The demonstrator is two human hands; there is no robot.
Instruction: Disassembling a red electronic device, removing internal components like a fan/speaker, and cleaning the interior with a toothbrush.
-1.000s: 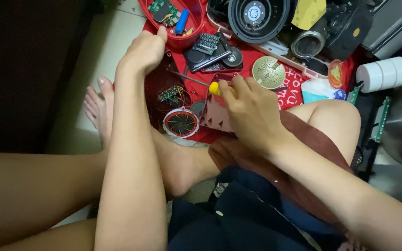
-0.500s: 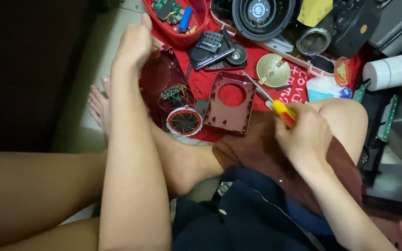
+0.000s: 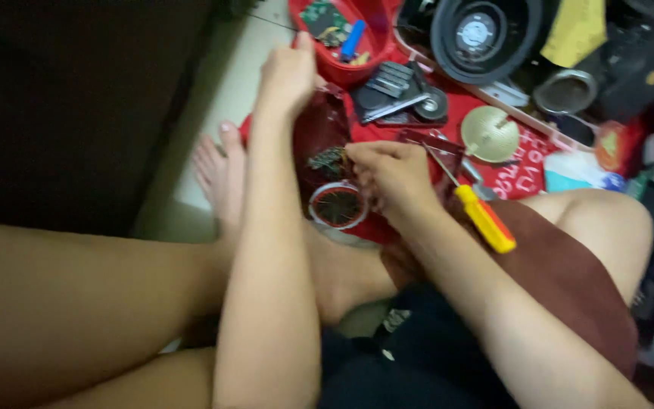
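While the left hand (image 3: 288,72) is pressing its grip onto the dark red housing (image 3: 319,136) on the floor, the right hand (image 3: 393,176) is pinching a yellow-handled screwdriver (image 3: 472,206) beside the exposed copper coil (image 3: 337,204), the dismantling looking partway done.

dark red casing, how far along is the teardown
Done: parts already lie loose on the red cloth, among them a round coil, a brass disc and a circuit board in the red tray. In hand: left hand steadies the dark red casing; right hand works beside it, with the yellow-handled screwdriver. Left: the casing's inner board, apparently.
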